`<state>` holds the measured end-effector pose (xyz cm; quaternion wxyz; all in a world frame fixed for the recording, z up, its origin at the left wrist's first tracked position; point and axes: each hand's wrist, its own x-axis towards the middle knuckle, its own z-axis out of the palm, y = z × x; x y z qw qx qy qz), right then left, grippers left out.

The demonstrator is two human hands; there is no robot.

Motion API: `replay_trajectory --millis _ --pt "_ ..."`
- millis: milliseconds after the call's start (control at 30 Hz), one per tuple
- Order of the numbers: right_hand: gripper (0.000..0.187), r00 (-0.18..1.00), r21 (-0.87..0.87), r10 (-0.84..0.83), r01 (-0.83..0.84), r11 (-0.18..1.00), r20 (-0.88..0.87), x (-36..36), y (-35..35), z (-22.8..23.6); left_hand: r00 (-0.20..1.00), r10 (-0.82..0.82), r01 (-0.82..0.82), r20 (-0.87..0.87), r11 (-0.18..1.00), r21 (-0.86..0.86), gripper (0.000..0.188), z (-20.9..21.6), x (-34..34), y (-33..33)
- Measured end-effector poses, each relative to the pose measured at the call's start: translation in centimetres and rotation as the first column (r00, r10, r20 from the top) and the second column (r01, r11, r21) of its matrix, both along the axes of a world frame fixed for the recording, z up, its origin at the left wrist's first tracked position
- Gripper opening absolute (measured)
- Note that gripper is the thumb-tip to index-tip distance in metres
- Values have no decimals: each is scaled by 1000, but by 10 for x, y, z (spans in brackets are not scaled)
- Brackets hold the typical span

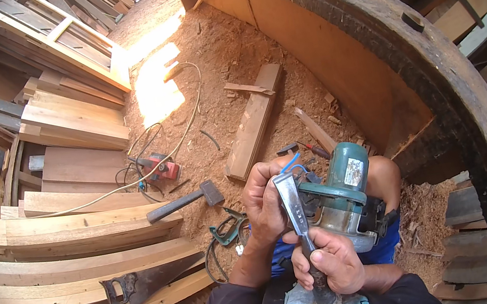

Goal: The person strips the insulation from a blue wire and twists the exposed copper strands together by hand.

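Observation:
My right hand [332, 260] is closed round the dark handle of a chisel [292, 200]. Its flat metal blade points up and away from my chest, the broad end beside my left fingers. My left hand [263, 203] is closed in a pinch at the blade's tip, on a thin blue wire [290, 162] that sticks out past the fingers. The wire loops toward a green router [349, 175], a power tool with a rounded motor housing and metal base. It rests against my lap, over blue cloth, just right of both hands. Its near side is partly hidden by my hands.
A hammer [188, 201], a hand saw [149, 282] and stacked planks [77, 228] are at left. A red power tool [160, 166] with cord, a thick wood beam [256, 121] and shavings cover the floor ahead. A large curved wooden workbench edge [434, 68] arches along the right.

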<state>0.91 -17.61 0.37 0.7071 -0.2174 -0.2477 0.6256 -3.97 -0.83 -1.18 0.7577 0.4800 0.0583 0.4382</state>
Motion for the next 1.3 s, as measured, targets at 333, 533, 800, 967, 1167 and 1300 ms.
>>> replay_trajectory --millis 333,533,800,967,1167,1300 --pt "56 988 -15 106 -108 994 -114 10 -3 2 999 41 -41 -27 999 5 15 -6 -1 2" --pt "59 984 -70 113 -124 990 -140 14 -1 8 999 25 -24 43 999 -28 14 -9 2 4" --pt "48 997 -182 63 -55 982 37 41 -17 41 999 46 -47 -19 999 -23 17 -2 2 9" --pt "28 838 -241 -212 371 897 503 79 3 73 996 -34 38 -85 998 49 10 13 6 2" --pt "21 682 -274 3 289 917 731 105 43 89 952 133 20 -276 872 489 12 13 0 -3" --pt "18 649 -239 8 269 933 760 110 47 82 930 217 8 -297 795 606 9 16 2 -9"
